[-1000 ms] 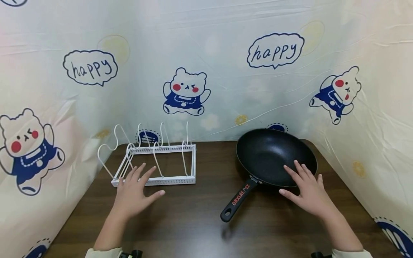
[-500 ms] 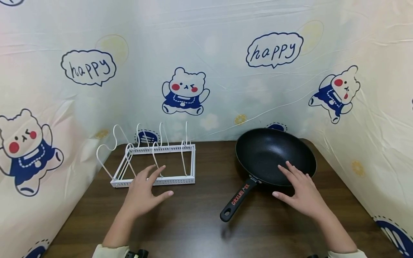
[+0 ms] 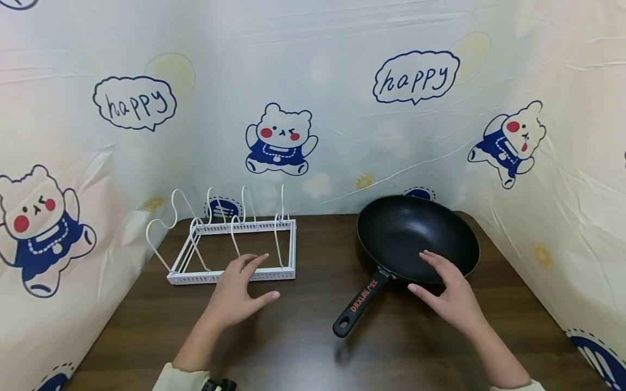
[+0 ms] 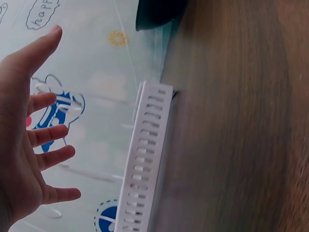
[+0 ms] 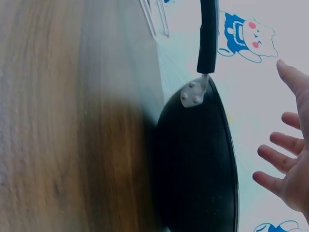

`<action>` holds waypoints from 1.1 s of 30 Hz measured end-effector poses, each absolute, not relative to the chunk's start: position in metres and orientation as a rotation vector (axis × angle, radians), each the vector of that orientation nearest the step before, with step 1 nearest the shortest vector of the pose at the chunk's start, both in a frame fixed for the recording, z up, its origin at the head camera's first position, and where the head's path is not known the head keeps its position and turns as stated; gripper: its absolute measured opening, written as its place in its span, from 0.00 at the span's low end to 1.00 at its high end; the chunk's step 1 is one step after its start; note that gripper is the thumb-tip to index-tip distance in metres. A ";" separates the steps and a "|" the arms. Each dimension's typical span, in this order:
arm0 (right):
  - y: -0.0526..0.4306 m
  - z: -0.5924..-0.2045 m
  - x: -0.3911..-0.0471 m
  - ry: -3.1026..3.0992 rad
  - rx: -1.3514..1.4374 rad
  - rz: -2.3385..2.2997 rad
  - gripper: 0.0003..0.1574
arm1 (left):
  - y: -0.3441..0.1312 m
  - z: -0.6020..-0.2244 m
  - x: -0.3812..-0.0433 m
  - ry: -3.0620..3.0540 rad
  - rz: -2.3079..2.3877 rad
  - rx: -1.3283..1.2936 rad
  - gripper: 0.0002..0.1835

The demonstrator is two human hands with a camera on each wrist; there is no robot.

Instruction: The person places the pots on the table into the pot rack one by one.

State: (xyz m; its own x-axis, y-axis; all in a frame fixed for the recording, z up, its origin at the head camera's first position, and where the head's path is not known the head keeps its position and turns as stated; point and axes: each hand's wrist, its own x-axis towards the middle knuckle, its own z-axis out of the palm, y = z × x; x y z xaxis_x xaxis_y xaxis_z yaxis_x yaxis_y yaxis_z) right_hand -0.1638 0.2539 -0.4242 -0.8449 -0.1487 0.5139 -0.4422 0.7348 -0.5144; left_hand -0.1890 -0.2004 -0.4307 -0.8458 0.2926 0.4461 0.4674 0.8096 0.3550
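A black frying pan rests on the right of the table, its handle angled toward the front left. My right hand hovers over the pan's near right rim, fingers spread and holding nothing; the right wrist view shows the pan's outer side apart from the fingers. On the left lies a white rack with a slotted frame and several upright wire loops. My left hand is above the rack's near edge, thumb out to the right, with nothing in it. In the left wrist view the slotted frame lies beyond the fingers.
A brown wooden table carries both things. Behind and at both sides hangs a pale curtain printed with bears and the word "happy"; it comes close to the back of the rack and pan.
My left hand has moved right along the rack's near edge. My right hand has shifted a little left over the pan's rim. Rack and pan stay put.
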 end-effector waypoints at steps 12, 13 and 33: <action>0.234 -0.435 -0.162 -2.440 0.398 1.042 0.33 | -0.175 -0.434 -0.190 -2.629 -0.842 -0.666 0.43; 0.231 -0.435 -0.161 -2.435 0.381 1.063 0.31 | -0.173 -0.435 -0.190 -2.630 -0.883 -0.675 0.42; 0.199 -0.441 -0.153 -2.527 0.024 1.740 0.20 | -0.131 -0.443 -0.192 -2.614 -1.715 -0.927 0.29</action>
